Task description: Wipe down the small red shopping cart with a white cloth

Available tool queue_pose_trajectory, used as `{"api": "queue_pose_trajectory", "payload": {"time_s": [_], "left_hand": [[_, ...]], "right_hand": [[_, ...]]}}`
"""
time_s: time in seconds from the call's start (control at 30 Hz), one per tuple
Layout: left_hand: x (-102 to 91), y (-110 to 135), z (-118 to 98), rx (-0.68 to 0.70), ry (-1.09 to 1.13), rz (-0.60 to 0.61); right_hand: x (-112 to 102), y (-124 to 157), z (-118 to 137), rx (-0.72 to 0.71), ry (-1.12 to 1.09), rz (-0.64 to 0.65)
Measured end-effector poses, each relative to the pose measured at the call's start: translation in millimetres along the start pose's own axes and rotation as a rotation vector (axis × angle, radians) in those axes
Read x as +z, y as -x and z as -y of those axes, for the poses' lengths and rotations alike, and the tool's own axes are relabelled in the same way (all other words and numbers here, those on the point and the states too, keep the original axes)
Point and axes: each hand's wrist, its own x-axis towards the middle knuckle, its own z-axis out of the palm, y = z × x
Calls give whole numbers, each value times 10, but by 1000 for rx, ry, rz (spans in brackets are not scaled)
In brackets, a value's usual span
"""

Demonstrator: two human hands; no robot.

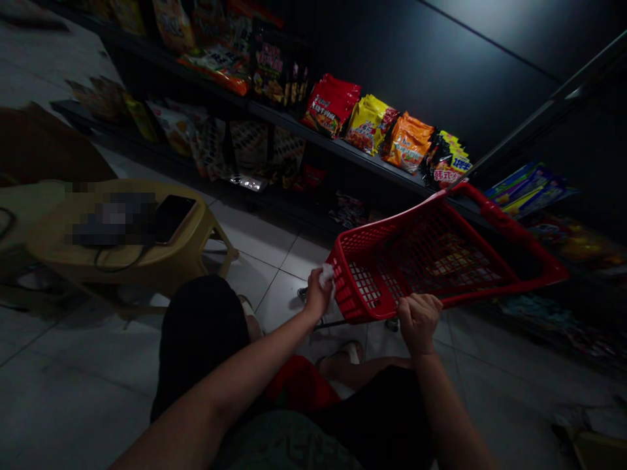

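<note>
A red plastic shopping cart (pixel 365 310) with a grid-like basket stands in front of my knees, its handle pointing off to the right. My left hand (pixel 319 294) is closed around a crumpled white tissue (pixel 326 275) and presses it to the outer wall at the basket's near left end. Farther right, my right hand (pixel 420 320) grips the basket's near rim with the fingers curled over it. Some packaging shows dimly through the basket's far grid wall; whether it is inside or behind cannot be made out.
Dark shelves (pixel 294 124) run behind the cart with red, yellow and orange noodle packs (pixel 409 143). To my left a tan plastic stool (pixel 196 228) bears a phone (pixel 174 215), a cable and a blurred item. White floor tiles (pixel 249 228) lie below.
</note>
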Motion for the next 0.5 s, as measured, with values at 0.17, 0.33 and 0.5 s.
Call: {"api": "queue_pose_trajectory", "payload": {"time_s": [0.17,0.33,0.5], "left_hand": [[-24,449,191,-50,-34,76],[85,-274,82,-50,-55,-1],[119,-167,108,-44,-59,45]], "right_hand": [[-67,70,-120,4,-35,14],[-57,86,-140,-8,-21,12],[0,58,-90,11,9,-13]]}}
